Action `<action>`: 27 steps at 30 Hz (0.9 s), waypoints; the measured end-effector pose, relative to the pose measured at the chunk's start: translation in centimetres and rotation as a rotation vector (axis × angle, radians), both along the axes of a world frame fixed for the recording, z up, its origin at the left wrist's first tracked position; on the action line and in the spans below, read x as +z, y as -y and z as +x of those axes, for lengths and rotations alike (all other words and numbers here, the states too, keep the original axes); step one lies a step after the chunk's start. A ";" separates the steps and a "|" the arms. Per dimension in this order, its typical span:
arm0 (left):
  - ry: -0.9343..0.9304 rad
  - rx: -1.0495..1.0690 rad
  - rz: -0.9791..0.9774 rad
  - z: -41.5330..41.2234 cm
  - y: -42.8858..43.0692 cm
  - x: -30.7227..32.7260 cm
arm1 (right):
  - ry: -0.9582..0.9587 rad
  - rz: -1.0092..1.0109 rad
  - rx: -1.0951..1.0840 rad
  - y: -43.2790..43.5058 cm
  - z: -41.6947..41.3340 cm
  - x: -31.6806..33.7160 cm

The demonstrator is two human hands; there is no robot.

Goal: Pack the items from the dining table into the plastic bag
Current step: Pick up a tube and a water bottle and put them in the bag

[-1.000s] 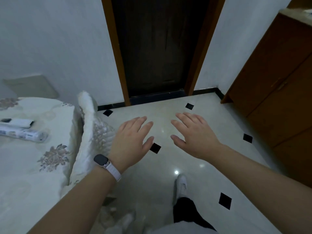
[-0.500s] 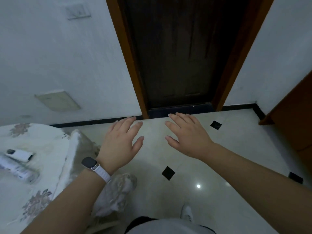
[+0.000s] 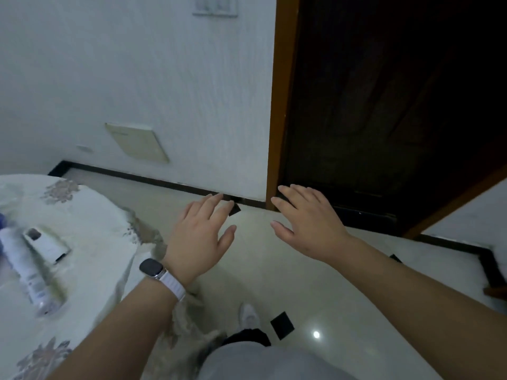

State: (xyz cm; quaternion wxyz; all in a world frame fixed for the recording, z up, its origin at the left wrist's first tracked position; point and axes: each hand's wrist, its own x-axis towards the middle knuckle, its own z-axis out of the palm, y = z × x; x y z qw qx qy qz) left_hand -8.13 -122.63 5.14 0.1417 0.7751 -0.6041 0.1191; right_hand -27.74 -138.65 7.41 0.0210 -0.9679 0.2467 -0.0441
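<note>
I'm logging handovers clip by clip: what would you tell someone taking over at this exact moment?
Left hand: open, holds nothing, over the floor beside the table.
Right hand: open, holds nothing, in front of the door.
On the table: a white bottle lying on its side, and a small white device beside it.
Bag: not in view.
Done: nothing that shows as packed.
Left: find the bag, then pack the bottle, the device and anything on the table beyond the frame.
</note>
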 end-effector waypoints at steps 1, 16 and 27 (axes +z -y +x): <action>-0.023 0.007 -0.002 1.6 1.1 -0.2 | -0.018 0.000 0.002 1.2 1.7 0.2; -0.054 0.193 -0.033 21.5 10.7 1.0 | 0.025 -0.069 0.238 13.6 25.0 1.3; -0.057 0.582 0.155 31.3 14.1 1.1 | 0.126 0.062 0.568 21.9 42.8 -1.7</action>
